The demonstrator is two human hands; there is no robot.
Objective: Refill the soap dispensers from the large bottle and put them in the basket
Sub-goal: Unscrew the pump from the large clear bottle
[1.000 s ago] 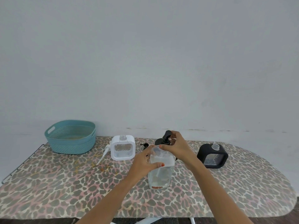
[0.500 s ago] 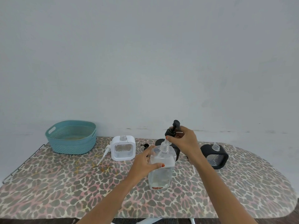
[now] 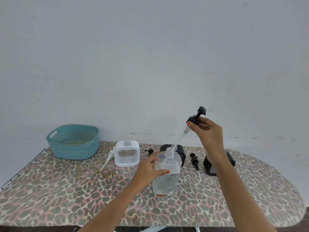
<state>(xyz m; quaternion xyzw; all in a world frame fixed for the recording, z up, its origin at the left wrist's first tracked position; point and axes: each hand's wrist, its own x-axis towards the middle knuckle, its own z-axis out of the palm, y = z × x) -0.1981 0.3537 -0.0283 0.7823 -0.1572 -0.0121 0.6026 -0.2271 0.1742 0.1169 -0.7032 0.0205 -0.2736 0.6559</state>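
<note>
Two hands are busy in the lower middle of the frame. The left hand wraps its fingers round the big clear bottle, which stands on the spotted tabletop. The right hand pinches a black pump up high, its thin tube slanting down to the bottle's open neck. One white dispenser stands left of the bottle, and the blue basket sits at far left.

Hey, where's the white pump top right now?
In the head view the white pump lies flat on the left half of the leopard-print table, between the teal basket and the white dispenser, close beside the dispenser.
</note>
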